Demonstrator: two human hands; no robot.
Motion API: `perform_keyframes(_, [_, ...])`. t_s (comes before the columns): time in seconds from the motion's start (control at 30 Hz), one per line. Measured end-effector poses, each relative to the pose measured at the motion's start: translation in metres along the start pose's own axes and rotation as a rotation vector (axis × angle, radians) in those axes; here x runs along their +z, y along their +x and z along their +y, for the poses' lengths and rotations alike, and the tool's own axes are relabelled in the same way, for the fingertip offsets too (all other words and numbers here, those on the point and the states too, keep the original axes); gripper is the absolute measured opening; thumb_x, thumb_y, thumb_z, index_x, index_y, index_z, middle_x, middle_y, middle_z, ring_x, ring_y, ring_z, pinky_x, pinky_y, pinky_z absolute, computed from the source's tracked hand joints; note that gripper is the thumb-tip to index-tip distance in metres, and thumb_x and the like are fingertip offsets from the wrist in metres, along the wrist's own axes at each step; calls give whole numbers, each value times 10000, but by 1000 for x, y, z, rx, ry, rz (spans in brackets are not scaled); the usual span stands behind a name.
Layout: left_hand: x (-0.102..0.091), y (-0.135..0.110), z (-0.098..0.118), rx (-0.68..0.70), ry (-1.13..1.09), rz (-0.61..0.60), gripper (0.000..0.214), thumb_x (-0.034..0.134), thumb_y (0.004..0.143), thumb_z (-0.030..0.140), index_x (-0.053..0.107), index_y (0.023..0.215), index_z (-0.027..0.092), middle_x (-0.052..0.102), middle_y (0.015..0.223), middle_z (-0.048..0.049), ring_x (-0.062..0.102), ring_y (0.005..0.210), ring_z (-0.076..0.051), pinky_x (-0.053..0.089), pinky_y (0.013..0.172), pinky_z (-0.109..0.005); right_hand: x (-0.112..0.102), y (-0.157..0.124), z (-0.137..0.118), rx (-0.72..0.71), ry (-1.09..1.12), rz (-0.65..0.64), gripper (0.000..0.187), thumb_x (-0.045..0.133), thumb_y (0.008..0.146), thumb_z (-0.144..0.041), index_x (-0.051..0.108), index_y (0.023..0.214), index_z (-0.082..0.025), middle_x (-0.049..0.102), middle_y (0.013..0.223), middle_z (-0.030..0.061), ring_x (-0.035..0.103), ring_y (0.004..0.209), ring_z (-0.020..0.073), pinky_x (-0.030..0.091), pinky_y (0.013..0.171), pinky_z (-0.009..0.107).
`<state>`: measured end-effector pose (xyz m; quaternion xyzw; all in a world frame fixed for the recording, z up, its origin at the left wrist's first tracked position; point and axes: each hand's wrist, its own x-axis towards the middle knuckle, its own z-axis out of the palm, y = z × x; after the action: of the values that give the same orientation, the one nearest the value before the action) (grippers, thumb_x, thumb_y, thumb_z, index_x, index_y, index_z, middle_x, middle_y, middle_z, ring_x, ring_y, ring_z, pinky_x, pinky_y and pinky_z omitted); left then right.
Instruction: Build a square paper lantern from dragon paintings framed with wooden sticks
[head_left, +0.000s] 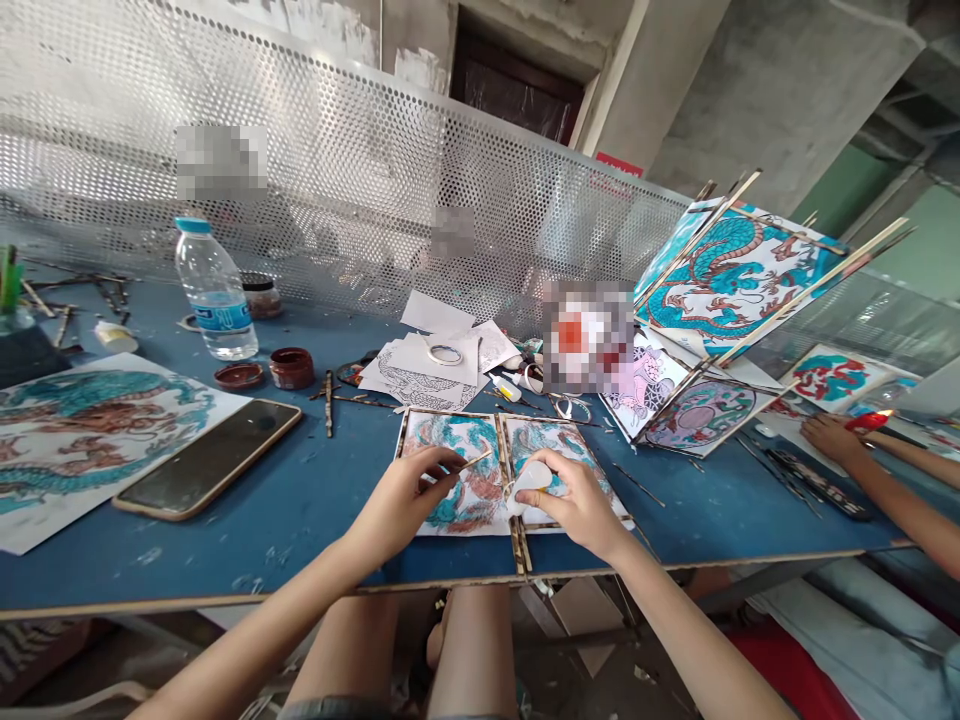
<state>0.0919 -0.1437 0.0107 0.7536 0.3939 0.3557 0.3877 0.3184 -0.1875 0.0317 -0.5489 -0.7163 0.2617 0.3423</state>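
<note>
Painted paper panels (471, 503) (stick-framed), left grip (406, 498) pinching a thin stick (478, 460), right grip (583, 500) around a white bottle (531, 481)

Soft light spreads over the counter (322, 490), with faint shadows, and underneath it's dim. A dull sheen sits on the phone (210, 460). Edges look stretched; blocky patches hide parts of the metal screen (337, 150).
</note>
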Motion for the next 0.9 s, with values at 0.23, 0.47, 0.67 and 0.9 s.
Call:
perform_keyframes(0.23, [-1, -1, 0, 2, -16, 15, 196, 485, 809, 302, 605, 919, 192, 645, 895, -57, 608, 780, -170, 518, 630, -245, 5, 5, -4, -25, -3, 0, 260, 641, 736, -436, 542, 791, -202, 479, 633, -31, 388, 543, 106, 262, 414, 198])
perform_keyframes(0.47, [-1, -2, -4, -12, -68, 23, 201, 490, 806, 313, 597, 923, 189, 634, 892, -53, 604, 784, -165, 529, 651, -257, 11, 14, -15, -61, 5, -40, 262, 649, 733, -421, 546, 818, -196, 510, 681, -16, 431, 618, 120, 301, 433, 179])
perform_keyframes(0.67, [1, -4, -1, 35, 1, 22, 195, 472, 820, 263, 616, 923, 182, 581, 898, -54, 586, 791, -152, 500, 641, -228, 5, 9, -16, -71, -78, -23, 248, 649, 739, -408, 555, 840, -201, 514, 700, -16, 437, 632, 125, 301, 453, 185])
perform_keyframes(0.9, [21, -8, -2, 66, 371, -141, 229, 441, 832, 157, 656, 907, 180, 590, 892, -73, 566, 853, -209, 450, 759, -315, -13, -11, -11, -5, -125, 80, 219, 634, 758, -386, 556, 854, -206, 577, 736, -15, 509, 671, 147, 377, 612, 227])
